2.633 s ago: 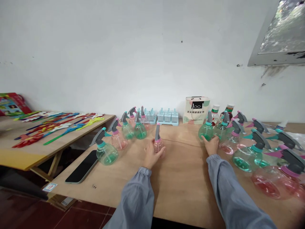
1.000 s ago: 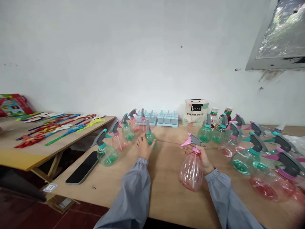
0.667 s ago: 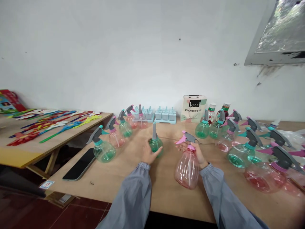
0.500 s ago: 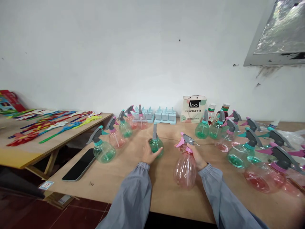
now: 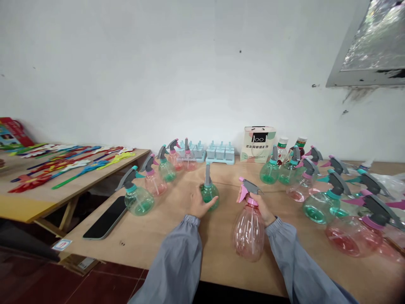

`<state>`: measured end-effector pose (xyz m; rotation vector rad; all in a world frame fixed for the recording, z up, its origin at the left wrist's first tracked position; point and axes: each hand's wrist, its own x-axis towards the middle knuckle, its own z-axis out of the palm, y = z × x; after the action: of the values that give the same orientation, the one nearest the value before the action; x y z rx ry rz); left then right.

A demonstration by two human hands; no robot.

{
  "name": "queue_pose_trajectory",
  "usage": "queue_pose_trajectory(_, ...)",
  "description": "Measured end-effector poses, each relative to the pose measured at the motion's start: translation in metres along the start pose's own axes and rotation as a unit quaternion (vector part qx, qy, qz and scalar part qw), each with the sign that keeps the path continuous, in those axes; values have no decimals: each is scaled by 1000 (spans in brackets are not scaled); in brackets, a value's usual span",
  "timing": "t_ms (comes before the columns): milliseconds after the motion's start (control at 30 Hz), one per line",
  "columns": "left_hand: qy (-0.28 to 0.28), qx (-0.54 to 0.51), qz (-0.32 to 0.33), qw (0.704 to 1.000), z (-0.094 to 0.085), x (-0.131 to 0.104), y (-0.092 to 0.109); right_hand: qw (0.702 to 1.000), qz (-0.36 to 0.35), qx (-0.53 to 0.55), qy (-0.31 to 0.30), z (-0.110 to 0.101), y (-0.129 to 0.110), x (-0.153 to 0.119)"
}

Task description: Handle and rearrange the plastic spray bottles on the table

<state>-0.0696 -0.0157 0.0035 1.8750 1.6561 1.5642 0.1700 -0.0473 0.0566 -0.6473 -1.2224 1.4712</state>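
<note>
Head view: closest are two grey-blue sleeves (image 5: 172, 261) reaching over a wooden counter (image 5: 221, 270). Past the right one, the right hand (image 5: 260, 207) has its grip closed around the neck of a pink spray bottle (image 5: 249, 232), which stands roughly upright, its nozzle facing left; whether its base touches the counter I cannot tell. Well to the right is a cluster of spray bottles (image 5: 352, 240), pink and green with grey heads, some holding a little liquid. Near the left end, a dark-screened phone (image 5: 105, 219) lies flat. A little beyond, between the phone and the cluster, the left hand (image 5: 199, 203) has its grip curled around a smaller-looking green spray bottle (image 5: 210, 194), thumb across the front, fingers behind. To its left, a slanting row of spray bottles (image 5: 139, 200) runs from beside the phone toward the back, green and pink mixed. Along the back sit two pale blue ice-pop moulds (image 5: 220, 153), then a paper bag (image 5: 257, 145) printed with glasses, and just right of it two white-capped bottles (image 5: 282, 150). On another counter (image 5: 22, 207) at far left lie bright flower-shaped sticks (image 5: 69, 169). Behind everything rises a white wall (image 5: 142, 76), with a window (image 5: 376, 38) at upper right
</note>
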Motion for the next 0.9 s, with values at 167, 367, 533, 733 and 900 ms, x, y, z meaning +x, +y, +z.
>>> queue_pose_trajectory(167, -18, 3, 5, 1000, -1, 1, -1, 999, -6, -29, -41, 1, 0, -1)
queue_pose_trajectory(367, -3, 15, -2, 1000, 0, 1, -2, 1000, -10, -21, 21, 2, -6, -2)
queue_pose_trajectory(533, -9, 16, -2, 1000, 0, 1, -1, 1000, 0, 7, 19, 5, -8, -2)
queue_pose_trajectory(733, -1, 12, 7, 1000, 1, 1, -3, 988, -14, 17, 151, 3, -1, 1)
queue_pose_trajectory(900, -28, 8, 11, 1000, -1, 2, -6, 994, -16, 19, 108, 2, 3, 2)
